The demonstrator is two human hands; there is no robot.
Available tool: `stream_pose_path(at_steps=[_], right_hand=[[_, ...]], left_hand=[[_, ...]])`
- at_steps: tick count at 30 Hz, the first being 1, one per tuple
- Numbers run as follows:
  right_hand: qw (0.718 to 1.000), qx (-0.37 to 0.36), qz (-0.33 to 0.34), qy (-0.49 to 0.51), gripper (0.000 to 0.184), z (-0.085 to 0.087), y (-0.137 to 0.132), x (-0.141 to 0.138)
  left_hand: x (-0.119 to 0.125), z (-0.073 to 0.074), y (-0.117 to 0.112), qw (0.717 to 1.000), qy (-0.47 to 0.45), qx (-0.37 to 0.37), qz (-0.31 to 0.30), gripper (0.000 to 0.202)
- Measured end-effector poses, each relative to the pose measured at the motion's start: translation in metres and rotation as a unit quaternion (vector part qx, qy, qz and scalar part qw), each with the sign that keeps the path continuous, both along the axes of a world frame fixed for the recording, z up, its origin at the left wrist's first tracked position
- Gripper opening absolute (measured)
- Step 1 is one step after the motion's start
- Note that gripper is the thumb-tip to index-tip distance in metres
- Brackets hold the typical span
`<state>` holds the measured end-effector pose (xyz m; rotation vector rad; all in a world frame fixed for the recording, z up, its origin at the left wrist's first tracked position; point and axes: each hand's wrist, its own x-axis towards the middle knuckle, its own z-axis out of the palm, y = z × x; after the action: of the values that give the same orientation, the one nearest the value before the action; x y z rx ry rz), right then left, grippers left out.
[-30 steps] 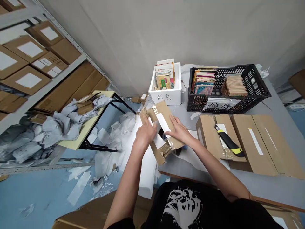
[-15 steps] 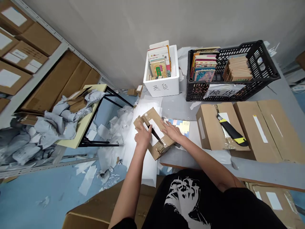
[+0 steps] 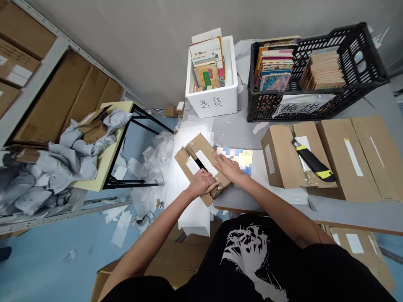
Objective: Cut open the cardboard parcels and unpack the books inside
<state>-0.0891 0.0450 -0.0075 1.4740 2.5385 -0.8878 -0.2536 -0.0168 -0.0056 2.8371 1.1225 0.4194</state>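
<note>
A small cardboard box lies tilted at an angle near the table's front edge. Its top is split along the middle, a dark gap showing between two flaps with white label pieces. My left hand has its fingers curled over the left flap at the near end of the gap. Flat on the right flap, my right hand rests with its fingers stretched out. A colourful printed book lies just beyond my right hand, partly covered by the box and hand.
A white foam box and a black crate hold books at the back. To the right, a yellow-black box cutter lies on a carton beside a larger carton. Grey parcels cover a side table at left.
My left hand has moved toward the near end of the box and curled over the flap. The gap between the flaps is wider. My right hand stays on the box.
</note>
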Motion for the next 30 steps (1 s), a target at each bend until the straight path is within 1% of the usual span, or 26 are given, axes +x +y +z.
stream_pose_path(at_steps=[2,4,7,11,13,15,18,22,26,28,30], right_hand=[[1.0,-0.001,-0.002,-0.001,0.059,0.0,0.001,0.0],[1.0,-0.002,-0.006,-0.002,0.058,0.003,0.005,0.001],[1.0,0.012,-0.007,0.014,0.056,0.015,0.012,0.001],[0.998,0.052,0.01,0.024,0.053,0.039,0.025,0.0],[0.997,0.066,0.023,0.017,0.053,0.05,0.032,0.0],[0.997,0.071,0.031,0.014,0.054,0.059,0.039,0.002],[0.997,0.07,0.034,0.016,0.053,0.066,0.049,0.008],[0.995,0.079,0.052,0.043,0.051,0.064,0.064,0.017],[0.991,0.089,0.046,0.087,0.047,0.054,0.078,0.019],[0.989,0.087,0.014,0.121,0.044,0.049,0.081,0.022],[0.982,0.102,-0.046,0.155,0.043,0.045,0.078,0.034]], left_hand=[[0.003,-0.005,-0.001,0.998,-0.034,0.048,0.016,0.039],[0.006,-0.003,-0.002,0.995,-0.054,0.082,0.029,0.038],[0.007,0.01,0.001,0.989,-0.079,0.12,0.038,0.036],[0.01,0.034,0.009,0.98,-0.109,0.159,0.052,0.036],[0.014,0.044,0.012,0.974,-0.13,0.177,0.058,0.035],[0.019,0.05,0.015,0.968,-0.148,0.191,0.06,0.034],[0.03,0.054,0.019,0.961,-0.157,0.215,0.071,0.034],[0.042,0.053,0.028,0.954,-0.147,0.244,0.098,0.036],[0.047,0.051,0.039,0.959,-0.132,0.221,0.115,0.034],[0.048,0.05,0.044,0.965,-0.113,0.194,0.132,0.035],[0.047,0.05,0.047,0.968,-0.097,0.177,0.148,0.036]])
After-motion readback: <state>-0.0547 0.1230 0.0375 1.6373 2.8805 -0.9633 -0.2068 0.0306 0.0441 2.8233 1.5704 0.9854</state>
